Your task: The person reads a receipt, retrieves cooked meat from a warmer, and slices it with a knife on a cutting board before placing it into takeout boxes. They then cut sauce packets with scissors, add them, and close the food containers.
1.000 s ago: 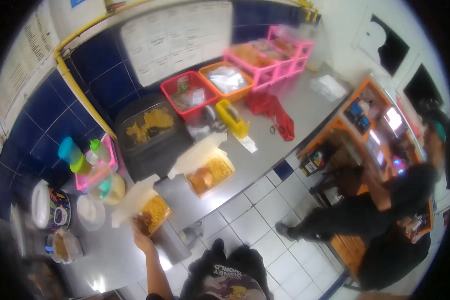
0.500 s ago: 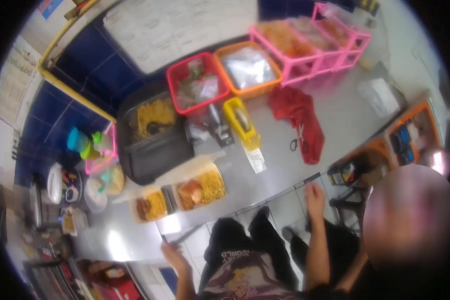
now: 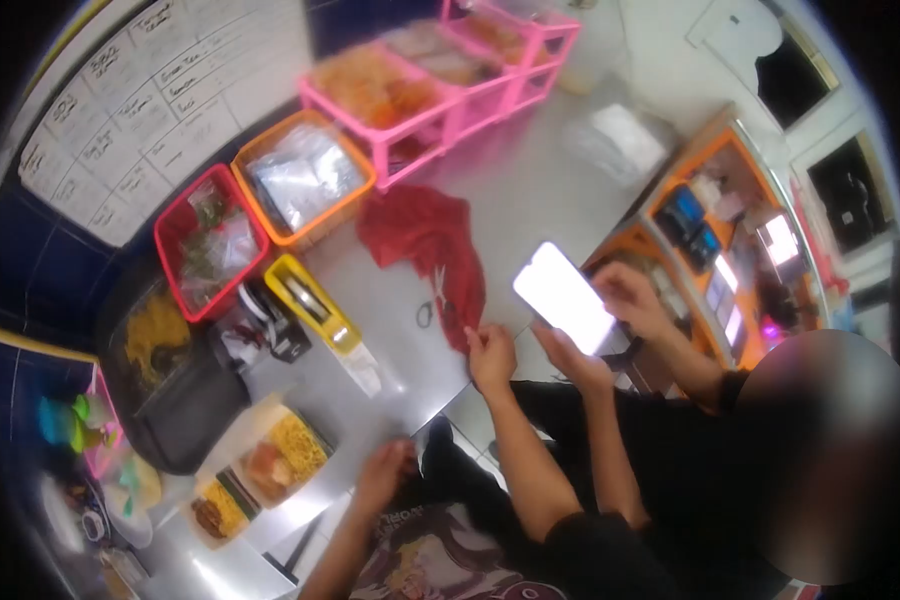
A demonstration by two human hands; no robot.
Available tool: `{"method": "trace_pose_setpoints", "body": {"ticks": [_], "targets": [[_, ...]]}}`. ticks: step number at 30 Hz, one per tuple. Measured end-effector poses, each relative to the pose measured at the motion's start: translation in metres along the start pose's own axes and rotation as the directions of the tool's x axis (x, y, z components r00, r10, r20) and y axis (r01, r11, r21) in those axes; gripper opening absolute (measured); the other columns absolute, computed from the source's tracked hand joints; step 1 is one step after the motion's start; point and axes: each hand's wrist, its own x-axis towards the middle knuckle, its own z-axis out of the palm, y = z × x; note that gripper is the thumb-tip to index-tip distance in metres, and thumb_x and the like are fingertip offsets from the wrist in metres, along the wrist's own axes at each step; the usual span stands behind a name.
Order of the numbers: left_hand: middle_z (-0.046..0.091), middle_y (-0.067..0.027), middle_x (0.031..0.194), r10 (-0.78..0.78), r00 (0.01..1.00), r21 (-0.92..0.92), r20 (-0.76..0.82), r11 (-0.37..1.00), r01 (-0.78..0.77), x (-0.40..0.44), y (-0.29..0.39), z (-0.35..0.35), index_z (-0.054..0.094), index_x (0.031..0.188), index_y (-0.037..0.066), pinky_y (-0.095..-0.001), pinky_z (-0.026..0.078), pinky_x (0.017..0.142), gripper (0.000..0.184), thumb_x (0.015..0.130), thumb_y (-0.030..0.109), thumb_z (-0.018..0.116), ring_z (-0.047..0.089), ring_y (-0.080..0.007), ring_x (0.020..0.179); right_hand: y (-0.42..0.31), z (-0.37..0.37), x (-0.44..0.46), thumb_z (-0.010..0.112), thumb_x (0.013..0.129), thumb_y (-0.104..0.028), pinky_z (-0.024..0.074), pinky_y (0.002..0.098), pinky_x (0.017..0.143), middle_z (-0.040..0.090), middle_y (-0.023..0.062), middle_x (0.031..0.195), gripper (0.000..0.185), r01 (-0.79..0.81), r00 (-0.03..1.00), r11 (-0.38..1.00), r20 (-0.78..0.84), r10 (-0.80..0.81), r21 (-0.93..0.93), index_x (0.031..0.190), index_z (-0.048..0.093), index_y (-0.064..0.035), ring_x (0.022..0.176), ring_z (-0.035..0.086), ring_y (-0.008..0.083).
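My right hand (image 3: pixel 492 358) is at the counter's front edge with its fingers curled. Its fingertips meet the lower end of a red cloth (image 3: pixel 425 230) in the view; whether they grip it cannot be made out. Scissors (image 3: pixel 437 287) with dark handles lie on that cloth. Low in the view, my left hand (image 3: pixel 385 470) hangs blurred before the counter, near two open food boxes. The larger box (image 3: pixel 285 455) contains yellow noodles and a reddish-brown topping; the smaller box (image 3: pixel 218 510) has yellow food and brown pieces.
Beside me, another person's hands (image 3: pixel 580 358) hold a bright-screened phone (image 3: pixel 565 300). Along the wall stand a red basket (image 3: pixel 162 245), an orange basket (image 3: pixel 300 235) and a pink rack (image 3: pixel 410 160). A long yellow device (image 3: pixel 313 305) rests over a paper slip (image 3: pixel 362 375). A black container (image 3: pixel 185 415) stands left.
My view has swung right, shifting the counter items leftward. My right hand has come up to the red cloth's end. The other person's phone has come into view.
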Motion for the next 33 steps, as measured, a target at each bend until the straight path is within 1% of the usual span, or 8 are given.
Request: {"method": "trace_pose_setpoints", "body": {"ticks": [6,8,10,12,13,15,24,33], "targets": [[0.067,-0.0052,0.106,0.088,0.985,-0.259,-0.149,0.958,-0.124,0.124,0.040,0.074,0.060,0.125,0.001,-0.0303,0.052,0.078,0.044,0.104,0.039,0.051,0.062,-0.0141,0.086,-0.015,-0.024,-0.052,0.070,0.093,-0.021,0.0464,0.0305,0.062,0.065,0.0058,0.073,0.025,-0.268,0.957,0.854,0.224,0.183,0.446,0.081,0.065,0.0000,0.065,0.057,0.0129],[0.067,-0.0040,0.096,0.136,0.991,-0.338,0.011,0.933,-0.125,0.145,0.050,0.084,0.063,0.119,0.000,-0.0317,0.052,0.071,0.039,0.103,0.034,0.054,0.062,-0.0153,0.079,-0.011,-0.022,-0.067,0.068,0.095,-0.018,0.0458,0.0271,0.061,0.065,0.0030,0.075,0.020,-0.306,0.938,0.803,0.305,0.163,0.512,0.085,0.066,0.0003,0.065,0.055,0.0084],[0.067,-0.0046,0.091,0.185,0.979,-0.159,-0.081,0.968,-0.196,0.162,0.032,0.087,0.064,0.114,-0.001,-0.0324,0.051,0.068,0.036,0.102,0.031,0.055,0.062,-0.0153,0.075,-0.007,-0.022,-0.084,0.065,0.097,-0.013,0.0463,0.0241,0.064,0.065,-0.0002,0.079,0.013,-0.368,0.911,0.655,0.397,0.112,0.660,0.095,0.067,-0.0001,0.069,0.056,0.0064],[0.065,-0.0092,0.077,0.377,0.896,0.298,-0.236,0.905,-0.303,0.175,0.016,0.090,0.066,0.099,-0.004,-0.0337,0.050,0.062,0.030,0.101,0.024,0.055,0.063,-0.0158,0.070,-0.008,-0.032,-0.094,0.064,0.097,-0.012,0.0464,0.0234,0.064,0.065,-0.0008,0.080,0.011,-0.365,0.906,0.689,0.409,0.108,0.626,0.097,0.067,-0.0008,0.070,0.056,0.0064],[0.065,-0.0092,0.077,0.379,0.895,0.293,-0.236,0.906,-0.306,0.174,0.008,0.092,0.066,0.099,-0.004,-0.0337,0.050,0.062,0.030,0.101,0.024,0.055,0.063,-0.0158,0.070,-0.007,-0.037,-0.096,0.062,0.098,-0.010,0.0464,0.0227,0.065,0.065,-0.0013,0.082,0.010,-0.358,0.904,0.722,0.413,0.109,0.592,0.100,0.066,-0.0014,0.070,0.057,0.0064],[0.067,-0.0231,0.082,0.482,0.829,0.409,-0.284,0.843,-0.350,0.174,0.003,0.092,0.062,0.089,-0.003,-0.0457,0.051,0.069,0.038,0.102,0.031,0.051,0.066,-0.0399,0.073,0.005,-0.034,-0.104,0.061,0.099,-0.012,0.0464,0.0222,0.062,0.066,0.0001,0.086,0.011,-0.402,0.888,0.689,0.441,0.132,0.602,0.103,0.066,-0.0021,0.071,0.057,0.0066],[0.067,-0.0106,0.068,0.352,0.890,0.294,-0.289,0.918,-0.267,0.147,0.034,0.082,0.062,0.086,-0.003,-0.0348,0.052,0.057,0.034,0.097,0.029,0.064,0.065,-0.0191,0.060,0.001,-0.020,-0.070,0.063,0.100,-0.022,0.0483,0.0245,0.062,0.067,0.0025,0.086,0.028,-0.468,0.880,0.618,0.393,0.266,0.631,0.118,0.063,-0.0005,0.071,0.058,0.0084],[0.067,-0.0187,0.069,0.633,0.737,0.459,-0.239,0.742,-0.489,0.152,0.014,0.084,0.063,0.087,-0.002,-0.0396,0.052,0.058,0.022,0.097,0.018,0.059,0.068,-0.0277,0.061,-0.003,-0.015,-0.051,0.062,0.098,-0.023,0.0517,0.0260,0.060,0.071,0.0079,0.090,0.036,-0.375,0.883,0.811,0.440,0.164,0.449,0.123,0.062,0.0020,0.073,0.065,0.0117]]}}
